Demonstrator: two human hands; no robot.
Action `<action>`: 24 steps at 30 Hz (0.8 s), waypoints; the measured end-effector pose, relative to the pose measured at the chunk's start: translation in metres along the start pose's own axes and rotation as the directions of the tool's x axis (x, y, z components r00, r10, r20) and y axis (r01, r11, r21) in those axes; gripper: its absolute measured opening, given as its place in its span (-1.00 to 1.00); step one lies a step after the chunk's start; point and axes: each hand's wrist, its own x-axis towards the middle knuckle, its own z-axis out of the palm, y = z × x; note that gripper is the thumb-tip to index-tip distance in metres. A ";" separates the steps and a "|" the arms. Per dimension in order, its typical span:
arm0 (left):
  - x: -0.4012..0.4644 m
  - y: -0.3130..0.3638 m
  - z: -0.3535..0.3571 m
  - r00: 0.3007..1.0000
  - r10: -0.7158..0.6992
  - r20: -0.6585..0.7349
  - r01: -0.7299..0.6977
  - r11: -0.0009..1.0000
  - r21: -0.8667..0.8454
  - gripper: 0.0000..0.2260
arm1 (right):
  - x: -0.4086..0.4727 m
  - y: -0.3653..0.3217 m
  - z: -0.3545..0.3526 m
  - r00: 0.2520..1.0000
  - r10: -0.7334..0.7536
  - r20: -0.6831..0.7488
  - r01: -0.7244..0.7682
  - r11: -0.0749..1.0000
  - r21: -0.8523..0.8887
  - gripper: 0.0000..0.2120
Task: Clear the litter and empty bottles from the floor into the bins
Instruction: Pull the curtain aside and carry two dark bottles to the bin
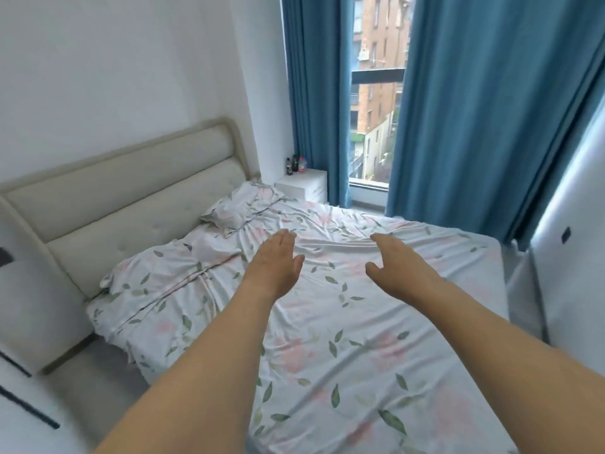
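Floral bedsheet fills my view. My left hand and right hand reach out above it, fingers straight and relaxed, holding nothing. Small bottles stand on the white nightstand.

bed | floral sheet | pillow near headboard

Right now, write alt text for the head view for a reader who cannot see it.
Two bare arms reach forward over a bed, the left hand and right hand open and holding nothing above a rumpled floral sheet. A pillow lies near the padded headboard; small bottles stand on a white nightstand beside blue curtains. No bins or floor litter show.
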 end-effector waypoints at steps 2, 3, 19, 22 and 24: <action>0.015 0.051 0.016 0.997 0.082 0.008 -0.081 0.996 -0.028 -0.49 | -0.017 0.041 -0.024 0.996 0.076 -0.041 -0.076 0.997 0.003 -0.45; 0.022 0.078 0.025 0.993 0.120 0.012 -0.119 0.992 -0.045 -0.49 | -0.027 0.062 -0.037 0.991 0.117 -0.061 -0.116 0.993 0.008 -0.47; 0.043 0.478 0.162 0.834 0.550 0.044 -0.537 0.828 -0.163 -0.58 | -0.200 0.368 -0.212 0.837 0.503 -0.217 -0.508 0.861 0.038 -0.57; 0.051 0.509 0.176 0.821 0.569 0.051 -0.554 0.815 -0.172 -0.59 | -0.206 0.397 -0.223 0.831 0.510 -0.222 -0.518 0.855 0.025 -0.59; 0.058 0.524 0.182 0.816 0.576 0.050 -0.562 0.810 -0.165 -0.60 | -0.203 0.415 -0.229 0.831 0.510 -0.224 -0.518 0.855 0.024 -0.49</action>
